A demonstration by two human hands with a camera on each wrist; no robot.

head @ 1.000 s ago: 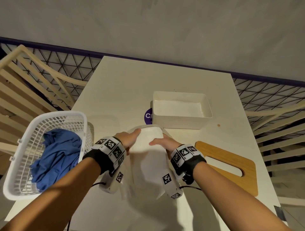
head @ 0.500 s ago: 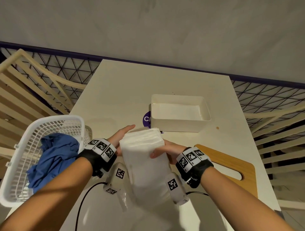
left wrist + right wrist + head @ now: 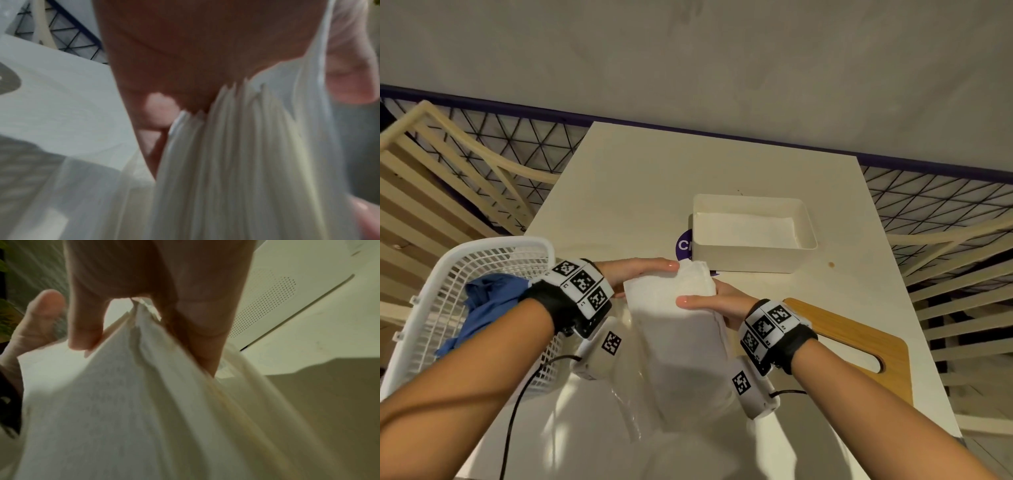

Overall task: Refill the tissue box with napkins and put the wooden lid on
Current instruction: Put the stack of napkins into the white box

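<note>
A thick stack of white napkins point(image 3: 674, 315) stands tilted over the near middle of the table, its lower part still inside a clear plastic wrapper point(image 3: 635, 414). My left hand point(image 3: 654, 272) grips the stack's far left edge. My right hand point(image 3: 703, 301) grips its right side, thumb on top. The left wrist view shows the layered napkin edges point(image 3: 246, 162) under my palm. In the right wrist view my fingers pinch the napkin stack point(image 3: 123, 402). The white tissue box point(image 3: 743, 262) sits open just beyond the hands, with white paper on its floor. The wooden lid point(image 3: 859, 356) lies flat at the right.
A white plastic basket point(image 3: 424, 322) holding a blue cloth point(image 3: 486, 308) stands at the table's left edge. A purple round sticker point(image 3: 683, 245) shows beside the box. Slatted chairs flank the table on both sides. Cables trail from both wrists.
The napkin stack has come up out of the clear wrapper, which now hangs around its lower part. Both hands have shifted from the wrapper's mouth to gripping the stack's sides.
</note>
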